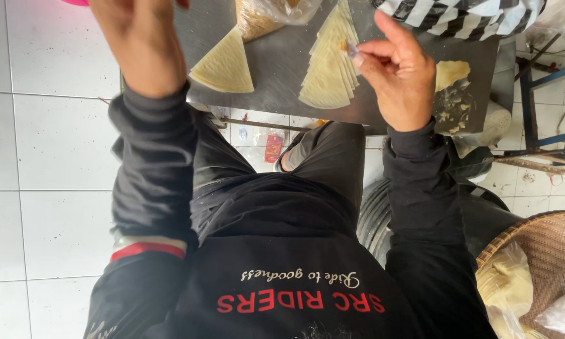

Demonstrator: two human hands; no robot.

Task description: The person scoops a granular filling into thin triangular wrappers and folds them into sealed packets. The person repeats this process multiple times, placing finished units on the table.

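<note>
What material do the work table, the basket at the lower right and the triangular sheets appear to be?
Work table: probably metal, grey with a dull sheen. Basket: woven brown fibre, perhaps rattan or bamboo; the weave shows. Triangular sheets: thin, pale yellow, matte, apparently dough wrappers.

You are looking down over your own lap at the desk [276, 69] lying ahead of you. On it, a single triangular wrapper [225, 66] is sitting to the left, and a fanned stack of wrappers [328, 69] is lying to its right. A plastic bag [267, 14] is resting behind and between the two. Your left hand [141, 41] is hovering above the desk's left edge; your right hand [398, 72] is hanging just right of the stack, its fingers [365, 50] pinching a small piece. A woven basket [540, 263] is standing on the floor [44, 157] to your right
</note>
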